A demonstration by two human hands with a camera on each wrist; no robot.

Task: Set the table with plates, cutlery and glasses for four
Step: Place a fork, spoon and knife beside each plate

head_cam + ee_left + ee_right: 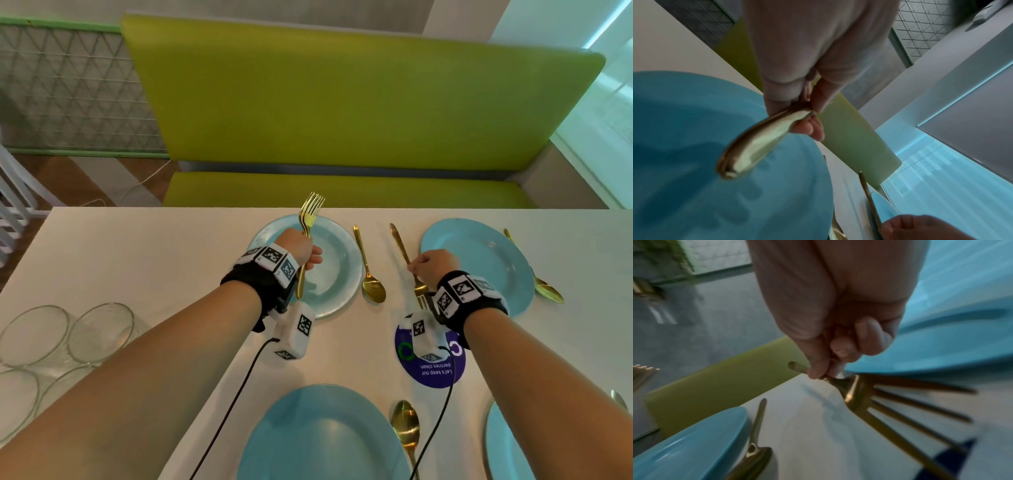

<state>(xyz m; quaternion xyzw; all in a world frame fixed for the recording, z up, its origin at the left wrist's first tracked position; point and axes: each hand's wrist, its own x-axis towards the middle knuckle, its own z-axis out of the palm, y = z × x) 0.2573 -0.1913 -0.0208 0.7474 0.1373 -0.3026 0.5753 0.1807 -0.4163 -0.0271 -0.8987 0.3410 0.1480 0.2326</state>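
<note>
both forearms are bare, without sleeves. each wrist wears a black fabric band: the left wrist band (263, 274) and the right wrist band (469, 298) carry white blocks printed with black square marker codes. under each wrist hangs a white box, also marked with codes, and a thin black cable (236, 401) trails from each.

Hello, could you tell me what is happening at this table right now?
A person is laying a table for four. The left hand grips a bundle of gold forks upright over the far left plate. The right hand pinches a single fork down beside the far right plate. Four blue plates are out, each with a spoon. The glasses wait at the left edge.
</note>
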